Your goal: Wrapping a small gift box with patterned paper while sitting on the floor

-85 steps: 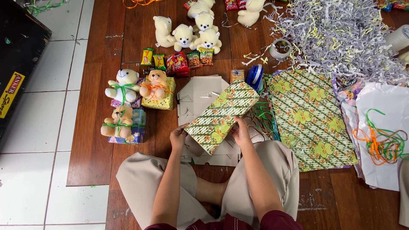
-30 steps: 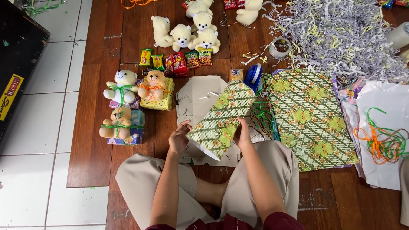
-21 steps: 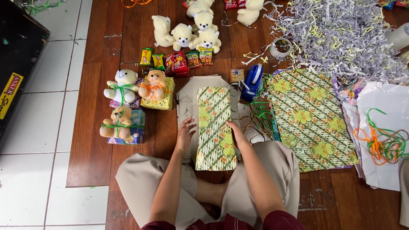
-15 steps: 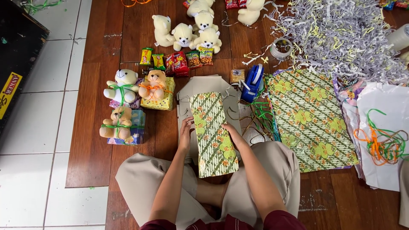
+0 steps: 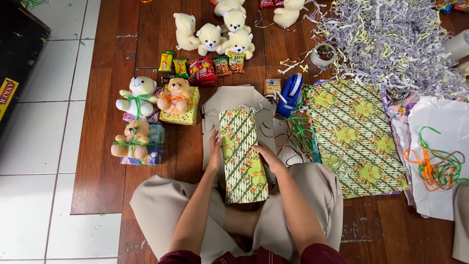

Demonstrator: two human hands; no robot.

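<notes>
A long box wrapped in green patterned paper (image 5: 243,154) lies lengthwise in front of me on flat grey cardboard (image 5: 229,98), its near end over my crossed legs. My left hand (image 5: 215,152) presses flat against its left side. Against its right side rests my right hand (image 5: 267,155), fingers on the paper. Both hands hold the box between them.
Three wrapped gifts with teddy bears tied on top (image 5: 146,120) stand at left. Loose bears (image 5: 215,32) and snack packets (image 5: 200,68) lie beyond. A blue tape dispenser (image 5: 290,93), a sheet of wrapping paper (image 5: 356,134), ribbons (image 5: 435,164) and shredded paper (image 5: 391,41) fill the right.
The wrapped box was held tilted toward the upper right; I have turned it and laid it straight, lengthwise toward me, with a hand on each side.
</notes>
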